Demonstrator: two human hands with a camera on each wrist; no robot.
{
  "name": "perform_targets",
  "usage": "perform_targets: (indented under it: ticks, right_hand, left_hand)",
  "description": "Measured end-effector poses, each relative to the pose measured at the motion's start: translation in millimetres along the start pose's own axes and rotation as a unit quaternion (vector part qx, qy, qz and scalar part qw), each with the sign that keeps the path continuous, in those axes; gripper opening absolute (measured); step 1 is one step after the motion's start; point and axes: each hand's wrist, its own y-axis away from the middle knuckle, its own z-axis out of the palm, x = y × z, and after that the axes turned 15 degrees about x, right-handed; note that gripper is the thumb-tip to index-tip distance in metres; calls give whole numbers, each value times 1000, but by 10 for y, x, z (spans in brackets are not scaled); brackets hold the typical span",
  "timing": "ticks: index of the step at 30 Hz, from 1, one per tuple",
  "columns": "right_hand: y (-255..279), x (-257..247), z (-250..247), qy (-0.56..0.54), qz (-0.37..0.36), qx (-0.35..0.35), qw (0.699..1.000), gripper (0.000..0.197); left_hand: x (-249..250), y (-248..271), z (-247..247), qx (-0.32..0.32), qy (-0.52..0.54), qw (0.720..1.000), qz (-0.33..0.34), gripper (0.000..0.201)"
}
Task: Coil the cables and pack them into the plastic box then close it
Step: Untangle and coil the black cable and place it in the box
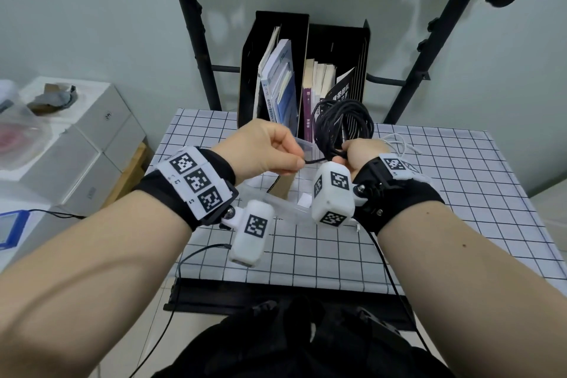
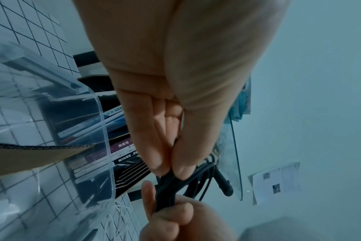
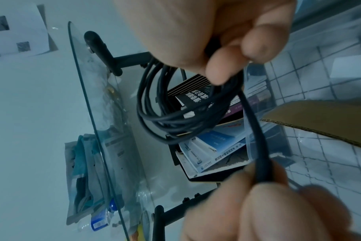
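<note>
Both hands raised above the checked tablecloth (image 1: 429, 193), close together. Right hand (image 1: 357, 155) fisted around a bundle of black cable (image 1: 343, 129); the loops stand up out of the fist, several turns, roughly round. In the right wrist view the curled fingers (image 3: 218, 65) clamp the gathered strands at one side of the coil.

Left hand (image 1: 264, 150) pinches the loose tail of the same cable between thumb and fingertips, just beside the right fist; a short straight run of cable bridges the two hands. The left wrist view confirms the pinch: thumb pad (image 2: 185, 163) pressed against the fingers with the black strand between them.

Clear plastic box (image 1: 282, 205) sits on the cloth beneath the hands, mostly hidden by the wrists and wrist cameras; its transparent rim (image 2: 105, 130) shows in the left wrist view. Whether anything lies inside it is hard to tell through the glare. A piece of brown cardboard (image 3: 319, 120) is at or against the box.

A thin white cable (image 1: 402, 144) lies loose on the cloth behind the right wrist. Black file holder with books (image 1: 303, 77) stands at the table's far edge.
</note>
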Motion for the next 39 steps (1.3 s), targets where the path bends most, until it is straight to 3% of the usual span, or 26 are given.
perform_targets:
  ticks: [5,11,15,22,25,27,29,32,39]
  right_hand:
    - [-61,86,74,41,-11,-24,999,26]
    - [-17,70,161,158,-153,28,975,22]
    - [-8,132,194,177,-238,-2,955,14]
    - [80,145,151,128,-259,-41,957,13]
    - [91,160,149,111,-263,-54,957,11]
    - [93,153,153,100,-264,-60,957,5]
    - [114,145,164,93,-258,-70,959,6]
    - [128,145,187,78,-233,-87,966,10]
    - [152,48,149,2,-100,-113,989,14]
  left_hand:
    - [157,-25,69,-6,10,999,35,14]
    - [203,-119,147,79,-37,992,92,21]
    - [166,-151,182,145,-164,959,178,27]
    - [11,-211,188,220,-245,912,244,28]
    - [-28,-244,160,273,-233,908,216,55]
    - [-26,-261,139,245,-177,944,129,68]
    - [-10,-250,135,186,-74,979,27,47]
    - [30,-238,122,133,53,988,-50,28]
    - [70,-205,81,51,156,984,-70,13]
